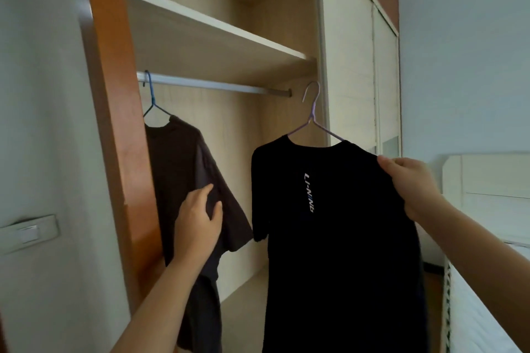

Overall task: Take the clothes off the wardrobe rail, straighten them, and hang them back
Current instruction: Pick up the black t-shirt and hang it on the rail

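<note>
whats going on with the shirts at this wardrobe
A person is sorting clothes at an open wardrobe. The right hand grips the shoulder of a black T-shirt on a lilac hanger, held off the rail with its hook free. The left hand pinches the sleeve of a dark grey T-shirt, which hangs from a blue hanger at the rail's left end.
</note>
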The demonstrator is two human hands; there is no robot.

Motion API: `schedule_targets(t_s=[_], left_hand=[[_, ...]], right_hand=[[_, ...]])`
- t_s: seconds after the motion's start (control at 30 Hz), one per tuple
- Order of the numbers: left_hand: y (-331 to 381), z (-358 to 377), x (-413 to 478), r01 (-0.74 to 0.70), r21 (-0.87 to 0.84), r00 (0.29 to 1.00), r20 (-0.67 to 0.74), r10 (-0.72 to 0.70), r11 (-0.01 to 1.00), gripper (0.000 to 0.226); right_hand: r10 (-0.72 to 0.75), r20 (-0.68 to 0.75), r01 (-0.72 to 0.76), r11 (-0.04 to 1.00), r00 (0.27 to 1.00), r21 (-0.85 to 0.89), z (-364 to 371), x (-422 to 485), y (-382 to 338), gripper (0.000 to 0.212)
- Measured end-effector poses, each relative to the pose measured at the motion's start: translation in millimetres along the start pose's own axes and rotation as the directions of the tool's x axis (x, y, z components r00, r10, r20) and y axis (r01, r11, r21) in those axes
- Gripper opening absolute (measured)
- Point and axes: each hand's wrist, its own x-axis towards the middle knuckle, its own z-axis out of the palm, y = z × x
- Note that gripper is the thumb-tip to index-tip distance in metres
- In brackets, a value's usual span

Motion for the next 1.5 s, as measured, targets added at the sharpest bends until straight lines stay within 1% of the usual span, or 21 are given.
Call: schedule_targets(t_s=[0.07,0.2,0.27,0.33,0.43,0.47,0.53,0.63,0.7,0.8,0.83,0.9,0.97,1.03,1.1,1.13,1.2,1.27,1.33,1.5], left_hand=[[-12,1,1,0.024,-0.012,1.000,0.005,-0.024,1.000,0.041],[-19,4,9,0.020,-0.044,1.000,-0.022,-0.021,0.999,0.042],[-17,9,15,0.018,-0.056,0.999,-0.032,-0.020,0.998,0.044],[-14,15,24,0.000,-0.043,0.997,-0.078,-0.004,0.999,0.045],[-8,25,47,-0.023,-0.010,0.985,-0.173,0.021,1.000,0.047],[-7,28,56,-0.035,0.017,0.978,-0.206,0.038,0.999,0.047],[-8,35,77,-0.046,0.060,0.960,-0.274,0.060,0.997,0.049],[-8,46,109,0.007,0.052,0.946,-0.323,0.010,0.999,0.053],[-9,56,129,0.013,0.077,0.935,-0.353,0.016,0.997,0.055],[-15,67,153,0.009,0.148,0.938,-0.344,0.043,0.989,0.058],[-18,69,159,0.017,0.155,0.941,-0.336,0.037,0.988,0.058],[-25,71,167,0.037,0.152,0.945,-0.328,0.015,0.988,0.059],[-34,73,171,0.035,0.157,0.946,-0.324,0.019,0.987,0.058],[-41,73,173,0.018,0.141,0.948,-0.318,0.028,0.990,0.058],[-44,74,173,0.002,0.110,0.947,-0.320,0.034,0.994,0.057],[-45,73,173,-0.001,0.094,0.946,-0.324,0.032,0.996,0.056],[-47,70,172,-0.006,0.070,0.944,-0.329,0.029,0.997,0.055],[-51,67,172,-0.012,0.051,0.942,-0.335,0.029,0.999,0.054],[-55,64,172,-0.003,0.020,0.943,-0.334,0.010,1.000,0.054],[-58,62,170,-0.010,-0.022,0.955,-0.297,0.003,1.000,0.055]], right_hand=[[0.012,-0.015,-0.012,1.000,1.000,0.009,20,7,2,0.027],[-0.002,-0.051,0.002,1.000,0.999,0.000,54,24,1,0.028],[0.007,-0.028,-0.007,1.000,1.000,-0.008,74,37,2,0.030],[-0.005,-0.008,0.005,1.000,1.000,0.007,97,52,5,0.037],[-0.013,-0.008,0.013,0.997,1.000,0.075,134,78,11,0.048],[-0.012,-0.001,0.012,0.995,1.000,0.099,146,87,13,0.047],[-0.017,0.043,0.012,0.994,0.999,0.110,166,105,17,0.033],[-0.028,0.099,0.011,0.985,0.995,0.171,188,136,22,0.035],[-0.048,0.132,0.024,0.984,0.990,0.178,200,155,23,0.027],[-0.091,0.162,0.059,0.979,0.983,0.193,223,186,20,0.043],[-0.113,0.175,0.077,0.977,0.978,0.197,231,194,17,0.039],[-0.161,0.209,0.120,0.973,0.964,0.198,251,205,13,0.024],[-0.205,0.219,0.158,0.964,0.954,0.211,270,214,11,0.029],[-0.230,0.231,0.173,0.954,0.945,0.245,289,220,9,0.032],[-0.240,0.249,0.169,0.946,0.938,0.277,307,222,6,0.029],[-0.251,0.244,0.179,0.942,0.937,0.282,315,222,4,0.032],[-0.272,0.236,0.198,0.935,0.933,0.295,331,222,0,0.044],[-0.262,0.225,0.185,0.932,0.939,0.312,343,222,-5,0.050],[-0.258,0.218,0.187,0.936,0.941,0.297,353,220,-10,0.050],[-0.309,0.253,0.258,0.942,0.917,0.215,374,220,-21,0.050]])
